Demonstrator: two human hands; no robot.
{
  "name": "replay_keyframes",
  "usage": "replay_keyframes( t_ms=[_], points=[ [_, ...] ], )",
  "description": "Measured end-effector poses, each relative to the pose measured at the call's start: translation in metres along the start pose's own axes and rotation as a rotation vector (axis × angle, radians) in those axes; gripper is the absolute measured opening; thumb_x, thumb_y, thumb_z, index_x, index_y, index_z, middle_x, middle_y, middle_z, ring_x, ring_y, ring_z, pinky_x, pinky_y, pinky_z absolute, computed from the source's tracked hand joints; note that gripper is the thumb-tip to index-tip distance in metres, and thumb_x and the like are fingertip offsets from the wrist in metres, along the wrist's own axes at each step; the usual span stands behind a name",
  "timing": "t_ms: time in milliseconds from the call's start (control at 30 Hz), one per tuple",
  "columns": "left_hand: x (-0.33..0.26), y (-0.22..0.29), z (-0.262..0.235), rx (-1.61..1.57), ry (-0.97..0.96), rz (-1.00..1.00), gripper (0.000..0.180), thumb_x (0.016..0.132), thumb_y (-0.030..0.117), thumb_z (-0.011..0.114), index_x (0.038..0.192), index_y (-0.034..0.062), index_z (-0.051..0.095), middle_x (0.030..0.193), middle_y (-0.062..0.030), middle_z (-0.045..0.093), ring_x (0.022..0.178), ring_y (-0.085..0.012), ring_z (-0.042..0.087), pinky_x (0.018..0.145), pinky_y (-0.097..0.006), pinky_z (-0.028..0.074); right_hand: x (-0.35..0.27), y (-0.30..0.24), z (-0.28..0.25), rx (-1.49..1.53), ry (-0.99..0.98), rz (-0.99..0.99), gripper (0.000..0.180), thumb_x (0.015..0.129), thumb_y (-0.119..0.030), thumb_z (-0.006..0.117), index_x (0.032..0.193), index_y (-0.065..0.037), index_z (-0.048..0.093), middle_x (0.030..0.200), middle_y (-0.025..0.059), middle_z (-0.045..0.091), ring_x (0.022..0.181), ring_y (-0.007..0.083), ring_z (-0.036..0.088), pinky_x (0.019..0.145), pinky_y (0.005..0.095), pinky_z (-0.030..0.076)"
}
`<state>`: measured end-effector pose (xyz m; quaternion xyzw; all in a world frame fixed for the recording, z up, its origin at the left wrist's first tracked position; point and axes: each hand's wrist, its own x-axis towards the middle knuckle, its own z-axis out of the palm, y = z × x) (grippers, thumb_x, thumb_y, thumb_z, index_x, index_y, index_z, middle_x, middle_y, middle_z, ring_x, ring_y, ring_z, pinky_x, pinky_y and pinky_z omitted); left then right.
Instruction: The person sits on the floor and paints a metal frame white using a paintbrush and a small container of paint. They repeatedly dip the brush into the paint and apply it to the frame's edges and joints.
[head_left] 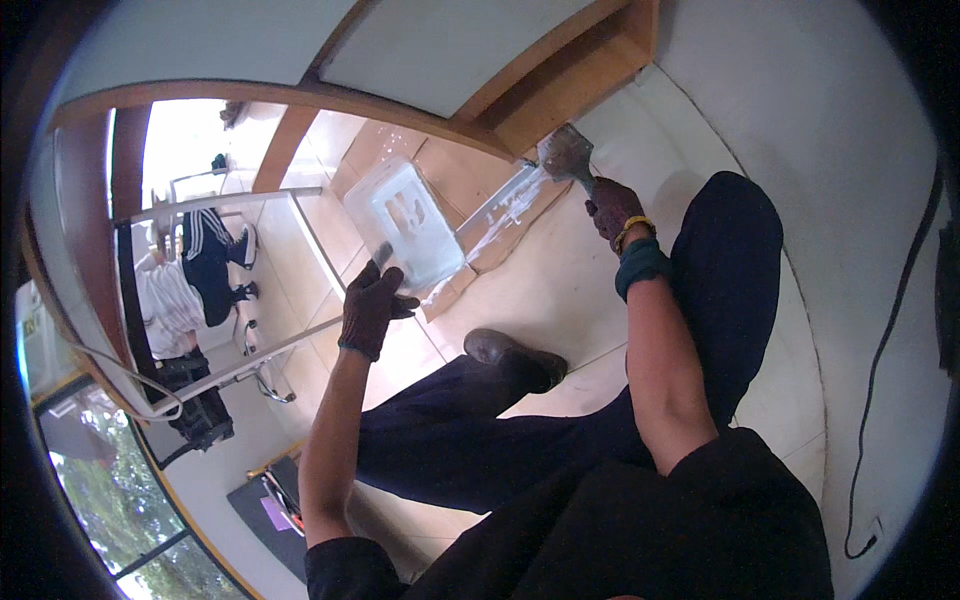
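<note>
A paintbrush (pixel 566 155) is gripped in the fingers of the gloved right hand (pixel 614 210) against the wooden frame (pixel 540 105), while a small tool (pixel 381 254) is clasped by the left hand (pixel 372 305) near the plastic container (pixel 405 225).

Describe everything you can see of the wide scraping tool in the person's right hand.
The scraping tool has a broad, flat, greyish blade that looks like dull, smeared metal, widening away from a short dark handle. The gloved right hand grips that handle, blade pointing up and away from the person. The blade's far edge sits close to the wooden frame where it meets the white wall; whether it actually touches cannot be told.
</note>
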<state>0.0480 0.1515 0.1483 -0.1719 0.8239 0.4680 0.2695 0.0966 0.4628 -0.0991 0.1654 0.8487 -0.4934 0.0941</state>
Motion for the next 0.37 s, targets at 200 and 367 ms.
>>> replay_keyframes(
  t_ms=[200,367],
  points=[
    [0.005,-0.003,0.000,0.032,-0.034,0.013,0.052,0.088,0.021,0.056,0.136,0.0108,0.041,0.102,-0.0139,0.064,0.059,-0.0167,0.064,0.053,-0.028,0.055,-0.049,-0.028,-0.004,0.111,-0.084,0.055,0.012,0.080,-0.018,0.058,0.083,-0.007,0.061,0.073,0.0099,0.060,0.063,0.0247,0.057,0.055,0.0384,0.046],
    [0.022,-0.012,-0.009,0.030,-0.053,0.028,0.055,0.088,0.023,0.058,0.139,0.0130,0.038,0.105,-0.0141,0.064,0.063,-0.0181,0.066,0.055,-0.029,0.055,-0.099,-0.082,-0.040,0.496,-0.221,0.511,0.043,0.079,-0.019,0.066,0.120,-0.012,0.056,0.076,0.0060,0.065,0.053,0.0220,0.061,0.046,0.0335,0.047]
  ],
)
